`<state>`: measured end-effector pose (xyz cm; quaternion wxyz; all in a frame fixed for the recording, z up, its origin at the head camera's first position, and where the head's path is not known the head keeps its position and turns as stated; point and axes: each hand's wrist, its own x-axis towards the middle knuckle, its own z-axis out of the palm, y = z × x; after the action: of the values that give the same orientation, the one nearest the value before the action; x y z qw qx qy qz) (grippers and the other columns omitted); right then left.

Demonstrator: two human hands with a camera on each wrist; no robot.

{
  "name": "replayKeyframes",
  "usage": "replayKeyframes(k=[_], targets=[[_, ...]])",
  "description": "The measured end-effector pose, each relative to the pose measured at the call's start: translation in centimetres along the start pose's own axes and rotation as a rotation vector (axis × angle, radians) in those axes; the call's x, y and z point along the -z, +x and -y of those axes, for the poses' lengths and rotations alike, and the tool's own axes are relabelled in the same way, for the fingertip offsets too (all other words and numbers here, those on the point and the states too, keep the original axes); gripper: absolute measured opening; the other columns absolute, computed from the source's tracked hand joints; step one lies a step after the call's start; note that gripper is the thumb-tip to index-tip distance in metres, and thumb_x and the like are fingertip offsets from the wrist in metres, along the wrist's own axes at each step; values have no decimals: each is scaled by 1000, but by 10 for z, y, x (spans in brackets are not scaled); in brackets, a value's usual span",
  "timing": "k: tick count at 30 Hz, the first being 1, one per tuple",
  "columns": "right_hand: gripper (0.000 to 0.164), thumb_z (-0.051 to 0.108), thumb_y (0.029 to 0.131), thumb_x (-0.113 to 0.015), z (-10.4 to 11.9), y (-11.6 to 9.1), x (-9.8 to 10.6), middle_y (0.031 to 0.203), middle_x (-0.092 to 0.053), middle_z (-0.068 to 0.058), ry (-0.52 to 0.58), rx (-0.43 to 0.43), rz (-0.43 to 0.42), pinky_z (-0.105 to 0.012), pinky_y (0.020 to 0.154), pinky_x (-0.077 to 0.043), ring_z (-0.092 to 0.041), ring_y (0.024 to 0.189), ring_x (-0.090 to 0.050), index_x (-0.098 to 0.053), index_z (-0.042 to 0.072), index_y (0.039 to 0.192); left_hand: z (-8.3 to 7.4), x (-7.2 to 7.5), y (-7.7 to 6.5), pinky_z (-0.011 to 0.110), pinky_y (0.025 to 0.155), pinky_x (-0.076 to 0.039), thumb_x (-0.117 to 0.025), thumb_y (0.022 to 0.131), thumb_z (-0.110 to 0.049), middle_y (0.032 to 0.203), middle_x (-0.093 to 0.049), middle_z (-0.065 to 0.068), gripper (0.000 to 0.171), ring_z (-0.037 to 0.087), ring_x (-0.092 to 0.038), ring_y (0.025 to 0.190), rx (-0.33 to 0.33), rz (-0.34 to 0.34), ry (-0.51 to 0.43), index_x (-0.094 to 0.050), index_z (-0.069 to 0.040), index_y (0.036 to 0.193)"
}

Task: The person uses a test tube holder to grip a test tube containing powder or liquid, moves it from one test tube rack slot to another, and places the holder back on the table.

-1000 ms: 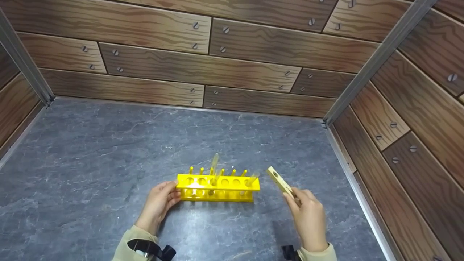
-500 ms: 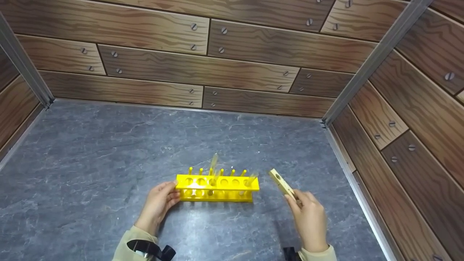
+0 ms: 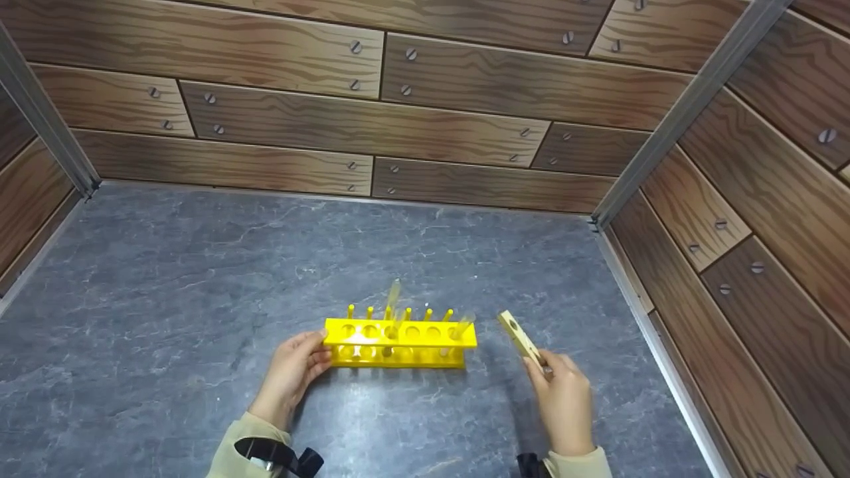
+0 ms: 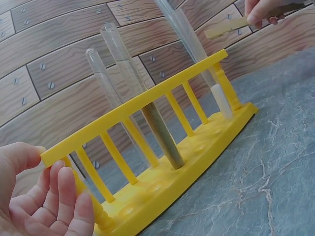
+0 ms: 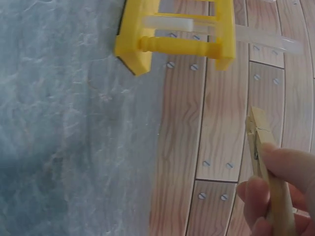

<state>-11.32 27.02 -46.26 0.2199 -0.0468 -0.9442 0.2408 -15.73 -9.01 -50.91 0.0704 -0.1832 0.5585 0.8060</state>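
A yellow test tube rack point(image 3: 400, 334) stands on the grey tabletop. My left hand point(image 3: 294, 372) grips its left end, thumb on the top rail. In the left wrist view, a test tube with murky brown-green liquid point(image 4: 162, 132) stands mid-rack, and a clear tube point(image 4: 102, 76) rises behind it. Toward the far end, another tube point(image 4: 194, 44) has something white point(image 4: 221, 101) at its bottom. To the right of the rack, my right hand point(image 3: 564, 395) holds a wooden test tube clamp point(image 3: 520, 337) in the air, its tip apart from the tubes. The palm side is hidden in the head view.
Wood-patterned panels point(image 3: 279, 106) wall the tabletop point(image 3: 199, 279) at the back and both sides. Grey metal strips point(image 3: 690, 113) run up the corners. The rack sits near the front, with bare tabletop behind it.
My right hand has drifted slightly to the right with the clamp, widening the gap to the rack. My left hand and the rack stay in place.
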Motion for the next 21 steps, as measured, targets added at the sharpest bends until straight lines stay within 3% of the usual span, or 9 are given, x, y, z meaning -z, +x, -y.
replayKeyframes(k=[10,15,21], targets=[[26,6,84,-66,-8,-2,-16,99,-56,-19,10,-112,124,-28,53,-51,-24,74,-62,-63,-9,105,-1,0,-1,25,65,-53,-57,91,-15,80,-57,9,25,14,-56,67,2,3,-13,-57,7,102],[27,6,85,-64,-13,-4,-22,93,-52,-16,39,-138,172,-29,53,-48,-21,70,-56,-62,-10,106,-1,0,-2,26,66,-54,-58,91,-15,80,-57,9,22,15,-56,68,-1,11,-18,-57,6,99],[26,5,86,-64,-18,-7,-26,89,-54,-16,29,-97,197,-35,59,-49,-23,71,-55,-62,-11,105,-1,-1,-2,25,65,-53,-59,90,-15,79,-57,8,22,14,-56,67,3,12,-22,-57,5,98]])
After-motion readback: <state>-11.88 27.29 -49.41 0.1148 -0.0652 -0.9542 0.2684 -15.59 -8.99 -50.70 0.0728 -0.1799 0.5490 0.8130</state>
